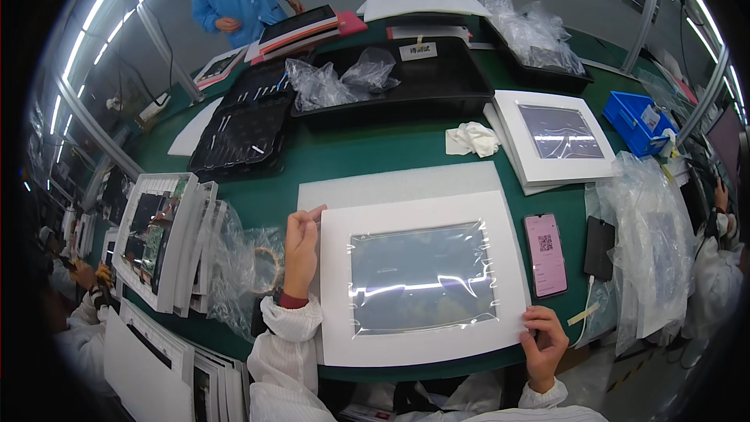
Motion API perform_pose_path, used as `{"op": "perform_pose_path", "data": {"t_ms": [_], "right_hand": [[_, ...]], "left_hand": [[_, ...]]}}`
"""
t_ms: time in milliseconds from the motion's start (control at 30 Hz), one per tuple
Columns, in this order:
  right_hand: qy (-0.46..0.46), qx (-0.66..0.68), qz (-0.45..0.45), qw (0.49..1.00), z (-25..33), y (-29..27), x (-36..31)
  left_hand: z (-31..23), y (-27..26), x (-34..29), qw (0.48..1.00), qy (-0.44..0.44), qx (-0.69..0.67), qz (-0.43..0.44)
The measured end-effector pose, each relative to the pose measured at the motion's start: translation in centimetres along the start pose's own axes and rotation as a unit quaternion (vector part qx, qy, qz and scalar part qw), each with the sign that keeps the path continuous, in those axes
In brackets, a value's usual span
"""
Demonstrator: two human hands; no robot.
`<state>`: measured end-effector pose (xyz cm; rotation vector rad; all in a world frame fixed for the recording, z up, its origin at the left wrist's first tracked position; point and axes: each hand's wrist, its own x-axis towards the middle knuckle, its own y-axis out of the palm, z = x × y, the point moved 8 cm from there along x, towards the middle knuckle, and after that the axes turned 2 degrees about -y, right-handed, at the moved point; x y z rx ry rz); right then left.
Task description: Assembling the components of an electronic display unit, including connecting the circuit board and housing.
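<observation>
On green table, left hand flat, right hand pinching white foam tray.

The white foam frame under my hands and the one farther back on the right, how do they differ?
The near foam frame looks larger and is held by the left hand and right hand; the far foam frame lies untouched. The near one lies over a white sheet, the far one tops a stack. Both frame a film-covered screen.

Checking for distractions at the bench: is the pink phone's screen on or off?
On. The pink phone lies face up on the green table, right of the white foam frame, its screen lit pink with a square code pattern.
</observation>
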<state>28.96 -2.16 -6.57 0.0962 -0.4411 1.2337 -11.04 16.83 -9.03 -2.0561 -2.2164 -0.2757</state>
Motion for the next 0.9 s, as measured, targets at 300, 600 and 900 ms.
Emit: {"op": "perform_pose_path", "data": {"t_ms": [300, 600, 900], "right_hand": [[-0.003, 0.000, -0.004, 1.000, -0.1, -0.1, 0.1], [-0.006, 0.003, -0.004, 1.000, 0.3, -0.2, 0.2], [-0.019, -0.020, 0.014, 1.000, -0.2, -0.1, 0.2]], "left_hand": [[-0.9, 0.6, -0.2, 0.999, 0.007, 0.034, -0.019], [-4.8, 1.1, -0.9, 0.956, 0.113, 0.263, -0.072], [-10.3, 3.6, -2.5, 0.974, 0.080, 0.203, -0.053]]}}
